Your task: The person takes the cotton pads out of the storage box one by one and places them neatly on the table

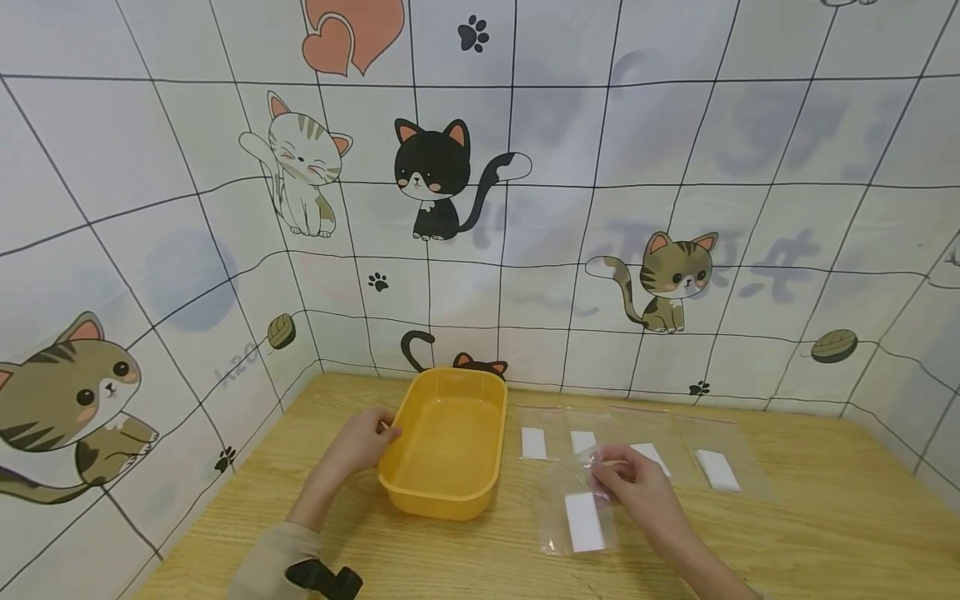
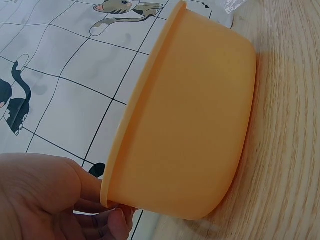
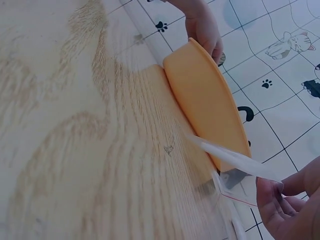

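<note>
A yellow plastic basin (image 1: 444, 442) with nothing in it stands on the wooden table. My left hand (image 1: 365, 440) grips its left rim, as the left wrist view shows with the thumb and fingers at the basin's edge (image 2: 175, 115). To the right of the basin, my right hand (image 1: 632, 483) pinches the top of a clear plastic zip bag (image 1: 555, 525) with a white rectangular piece (image 1: 584, 522) inside. In the right wrist view the bag (image 3: 235, 159) is seen nearly edge-on, hanging from the right hand's (image 3: 290, 205) fingertips.
Behind the right hand, several more clear bags with white pieces (image 1: 533, 443) lie in a row, the rightmost piece (image 1: 717, 470) farthest from the basin. A cat-patterned wall covering (image 1: 555, 225) rises at the table's (image 1: 832, 500) back and left edges.
</note>
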Demonstrator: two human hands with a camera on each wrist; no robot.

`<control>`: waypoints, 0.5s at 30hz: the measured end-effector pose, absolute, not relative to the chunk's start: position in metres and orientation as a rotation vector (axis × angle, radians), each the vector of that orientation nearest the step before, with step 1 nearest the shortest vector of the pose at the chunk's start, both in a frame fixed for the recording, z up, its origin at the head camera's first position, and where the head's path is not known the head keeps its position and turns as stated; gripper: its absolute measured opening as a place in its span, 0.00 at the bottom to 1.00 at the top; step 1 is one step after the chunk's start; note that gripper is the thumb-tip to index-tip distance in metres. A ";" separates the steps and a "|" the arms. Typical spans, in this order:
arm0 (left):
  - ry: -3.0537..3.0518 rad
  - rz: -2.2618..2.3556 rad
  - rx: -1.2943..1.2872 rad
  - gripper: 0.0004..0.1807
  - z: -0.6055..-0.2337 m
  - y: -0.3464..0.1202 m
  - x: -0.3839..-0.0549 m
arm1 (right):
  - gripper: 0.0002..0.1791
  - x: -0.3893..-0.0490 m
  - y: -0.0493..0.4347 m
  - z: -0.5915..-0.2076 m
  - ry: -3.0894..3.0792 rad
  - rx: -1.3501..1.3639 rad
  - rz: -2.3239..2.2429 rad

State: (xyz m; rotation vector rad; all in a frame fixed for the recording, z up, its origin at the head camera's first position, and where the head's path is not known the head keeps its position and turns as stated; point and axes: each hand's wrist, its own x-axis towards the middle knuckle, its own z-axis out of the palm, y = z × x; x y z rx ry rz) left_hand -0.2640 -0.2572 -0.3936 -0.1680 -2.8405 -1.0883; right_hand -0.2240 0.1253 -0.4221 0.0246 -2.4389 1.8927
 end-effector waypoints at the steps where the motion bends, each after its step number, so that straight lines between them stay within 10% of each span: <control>1: -2.843 -1.089 -0.165 0.09 -0.393 -0.257 -0.264 | 0.11 -0.224 0.126 -0.422 -2.446 0.024 1.885; 15: -2.857 -1.111 -0.156 0.09 -0.394 -0.258 -0.264 | 0.08 -0.218 0.133 -0.427 -2.606 0.008 1.665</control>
